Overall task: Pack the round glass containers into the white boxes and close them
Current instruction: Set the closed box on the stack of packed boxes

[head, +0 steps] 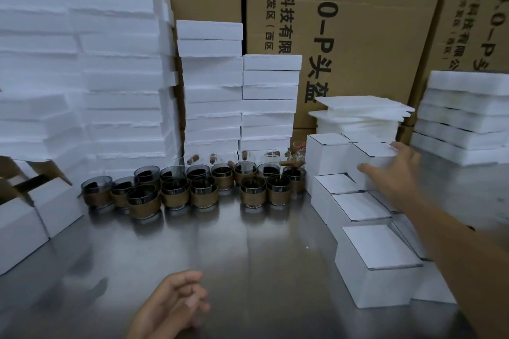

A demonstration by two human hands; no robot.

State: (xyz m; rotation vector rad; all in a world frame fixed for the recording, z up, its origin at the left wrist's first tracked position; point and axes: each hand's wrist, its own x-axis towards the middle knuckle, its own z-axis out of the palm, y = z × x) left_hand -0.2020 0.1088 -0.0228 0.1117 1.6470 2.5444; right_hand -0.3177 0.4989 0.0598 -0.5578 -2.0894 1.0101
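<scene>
Several round glass containers (202, 191) with dark rims and brown wrapped bodies stand in rows at the middle back of the steel table (248, 256). Closed white boxes (377, 248) are stacked in steps at the right. My right hand (391, 170) reaches across them, fingers spread, resting against the side of the upper closed white box (374, 155); whether it grips the box is unclear. My left hand (176, 303) hovers low near the front edge, fingers loosely curled, holding nothing.
Open white boxes (41, 215) lie at the left edge. Tall stacks of white foam slabs (82, 63) fill the back left and centre, thin foam sheets (363, 113) sit behind the closed boxes, more foam (465, 118) at far right. Brown cartons (358, 22) form the back wall.
</scene>
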